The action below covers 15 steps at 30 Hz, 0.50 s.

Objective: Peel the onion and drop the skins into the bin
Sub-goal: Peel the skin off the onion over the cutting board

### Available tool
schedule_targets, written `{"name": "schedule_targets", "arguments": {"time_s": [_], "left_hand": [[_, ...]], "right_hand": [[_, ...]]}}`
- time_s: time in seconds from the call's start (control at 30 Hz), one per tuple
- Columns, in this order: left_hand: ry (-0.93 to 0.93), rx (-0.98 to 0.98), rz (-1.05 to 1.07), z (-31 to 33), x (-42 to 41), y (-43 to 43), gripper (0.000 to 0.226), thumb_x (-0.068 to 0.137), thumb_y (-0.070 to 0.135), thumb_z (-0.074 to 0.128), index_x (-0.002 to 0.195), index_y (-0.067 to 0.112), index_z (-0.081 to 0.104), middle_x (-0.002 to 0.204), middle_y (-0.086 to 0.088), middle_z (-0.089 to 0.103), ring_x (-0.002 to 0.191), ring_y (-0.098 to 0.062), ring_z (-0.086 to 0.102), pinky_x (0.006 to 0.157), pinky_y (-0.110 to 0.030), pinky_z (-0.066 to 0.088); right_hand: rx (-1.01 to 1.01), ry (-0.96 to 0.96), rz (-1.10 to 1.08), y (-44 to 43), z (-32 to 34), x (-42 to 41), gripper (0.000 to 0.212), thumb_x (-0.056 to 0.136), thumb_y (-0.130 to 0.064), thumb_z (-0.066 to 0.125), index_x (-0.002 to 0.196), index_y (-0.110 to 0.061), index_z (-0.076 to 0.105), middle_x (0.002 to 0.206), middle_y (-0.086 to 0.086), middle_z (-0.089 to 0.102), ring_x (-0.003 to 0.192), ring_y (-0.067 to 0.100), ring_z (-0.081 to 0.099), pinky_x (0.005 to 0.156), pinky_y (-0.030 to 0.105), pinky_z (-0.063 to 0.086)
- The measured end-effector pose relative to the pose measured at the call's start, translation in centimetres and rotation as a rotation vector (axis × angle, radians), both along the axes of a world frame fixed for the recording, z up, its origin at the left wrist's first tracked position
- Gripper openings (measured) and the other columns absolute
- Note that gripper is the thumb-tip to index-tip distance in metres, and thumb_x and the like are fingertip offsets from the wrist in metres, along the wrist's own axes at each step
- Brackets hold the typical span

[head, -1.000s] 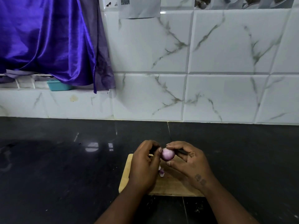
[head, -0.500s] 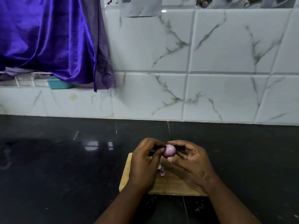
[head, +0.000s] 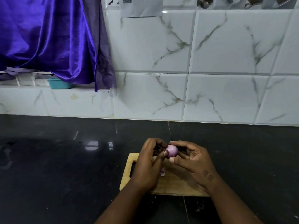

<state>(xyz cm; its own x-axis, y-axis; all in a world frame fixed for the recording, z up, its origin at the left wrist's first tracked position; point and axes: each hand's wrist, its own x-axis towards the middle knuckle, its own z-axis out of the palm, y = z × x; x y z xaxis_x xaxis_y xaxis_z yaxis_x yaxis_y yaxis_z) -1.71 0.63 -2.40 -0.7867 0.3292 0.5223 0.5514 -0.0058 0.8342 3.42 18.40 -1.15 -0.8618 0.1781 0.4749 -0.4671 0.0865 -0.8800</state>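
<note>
Together, both hands [head: 171,160] pinch onion [head: 172,151] — aloft.

Views: one, a wide-angle camera worn on the person's head.
Position: above and behind the hands, at the near edge of the black table [head: 61,167].
Direction: forward and down, square to the tiled wall [head: 210,62] behind the table.
Nearness: close to the forearms, which enter from the bottom edge; the left hand [head: 148,164] and right hand [head: 192,160] sit low and centre-right, over a wooden cutting board [head: 176,181].
Reach: wall fills the upper half, table the lower half; a purple cloth [head: 48,41] hangs at upper left.
Distortion: tile lines bow slightly toward the edges.
Shared area: none, a single view.
</note>
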Motion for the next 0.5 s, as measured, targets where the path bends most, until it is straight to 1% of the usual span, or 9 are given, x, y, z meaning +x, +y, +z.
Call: {"name": "schedule_targets", "arguments": {"time_s": [0.03, 0.13, 0.2, 0.27, 0.3, 0.33, 0.4, 0.43, 0.5], "left_hand": [[0.004, 0.003, 0.001, 0.08, 0.01, -0.01, 0.025, 0.103, 0.012, 0.064, 0.103, 0.036, 0.063, 0.111, 0.015, 0.06, 0.082, -0.024, 0.065, 0.058, -0.041, 0.065], [0.002, 0.012, 0.015, 0.04, -0.15, 0.05, 0.023, 0.102, 0.013, 0.065, 0.098, 0.035, 0.061, 0.108, 0.008, 0.062, 0.08, -0.03, 0.064, 0.062, -0.056, 0.065], [-0.029, 0.015, 0.012, 0.02, -0.17, 0.01, 0.022, 0.102, 0.019, 0.066, 0.107, 0.04, 0.063, 0.112, 0.007, 0.064, 0.085, -0.03, 0.066, 0.071, -0.061, 0.065], [-0.018, 0.005, 0.0, 0.15, -0.01, -0.06, 0.027, 0.102, 0.021, 0.066, 0.118, 0.043, 0.064, 0.117, 0.014, 0.064, 0.089, -0.027, 0.068, 0.079, -0.06, 0.065], [0.005, -0.003, 0.0, 0.22, 0.05, -0.08, 0.026, 0.103, 0.02, 0.065, 0.117, 0.042, 0.065, 0.116, 0.016, 0.064, 0.089, -0.027, 0.069, 0.079, -0.059, 0.065], [0.021, -0.004, 0.002, 0.32, 0.09, -0.06, 0.022, 0.103, 0.018, 0.066, 0.111, 0.039, 0.067, 0.114, 0.014, 0.063, 0.086, -0.029, 0.069, 0.077, -0.06, 0.065], [0.014, 0.023, 0.011, 0.33, -0.02, -0.11, 0.02, 0.102, 0.015, 0.067, 0.099, 0.035, 0.066, 0.11, 0.004, 0.064, 0.081, -0.035, 0.066, 0.069, -0.064, 0.063], [-0.003, 0.044, 0.013, 0.33, 0.01, -0.14, 0.02, 0.102, 0.014, 0.067, 0.096, 0.033, 0.065, 0.109, -0.002, 0.064, 0.079, -0.037, 0.065, 0.065, -0.065, 0.063], [-0.076, 0.102, -0.016, 0.3, 0.14, -0.25, 0.021, 0.104, 0.01, 0.065, 0.099, 0.031, 0.066, 0.11, -0.008, 0.065, 0.072, -0.032, 0.063, 0.059, -0.065, 0.063]], "right_hand": [[-0.001, -0.002, 0.001, -0.05, 0.01, 0.02, 0.049, 0.071, 0.017, 0.084, 0.113, -0.006, 0.077, 0.114, 0.008, 0.081, 0.11, 0.021, 0.076, 0.091, 0.024, 0.06], [-0.013, -0.011, 0.002, -0.07, 0.03, 0.01, 0.048, 0.07, 0.014, 0.085, 0.114, -0.006, 0.077, 0.114, 0.009, 0.081, 0.11, 0.021, 0.077, 0.092, 0.025, 0.06], [-0.007, -0.02, 0.0, 0.01, 0.1, 0.07, 0.048, 0.071, 0.012, 0.085, 0.114, -0.007, 0.077, 0.114, 0.008, 0.081, 0.11, 0.022, 0.076, 0.094, 0.027, 0.061], [0.001, -0.033, 0.0, 0.12, 0.12, 0.08, 0.047, 0.072, 0.01, 0.085, 0.115, -0.009, 0.077, 0.114, 0.008, 0.081, 0.111, 0.022, 0.076, 0.096, 0.031, 0.061], [0.002, -0.037, 0.004, 0.13, 0.12, 0.1, 0.047, 0.073, 0.01, 0.085, 0.115, -0.01, 0.077, 0.114, 0.008, 0.081, 0.111, 0.023, 0.076, 0.097, 0.033, 0.061], [0.003, -0.042, 0.003, 0.13, 0.13, 0.09, 0.047, 0.073, 0.009, 0.085, 0.115, -0.011, 0.078, 0.114, 0.007, 0.081, 0.11, 0.023, 0.076, 0.097, 0.035, 0.061], [0.016, -0.049, -0.011, 0.07, 0.22, 0.09, 0.046, 0.074, 0.007, 0.085, 0.115, -0.013, 0.078, 0.114, 0.007, 0.081, 0.11, 0.023, 0.076, 0.098, 0.039, 0.06], [0.015, -0.054, -0.018, 0.06, 0.24, 0.08, 0.045, 0.075, 0.006, 0.085, 0.115, -0.014, 0.079, 0.113, 0.007, 0.082, 0.11, 0.023, 0.076, 0.099, 0.041, 0.06], [-0.008, -0.067, -0.016, 0.11, 0.25, 0.07, 0.041, 0.078, 0.004, 0.083, 0.115, -0.014, 0.079, 0.113, 0.008, 0.082, 0.109, 0.025, 0.076, 0.1, 0.045, 0.059]]}}
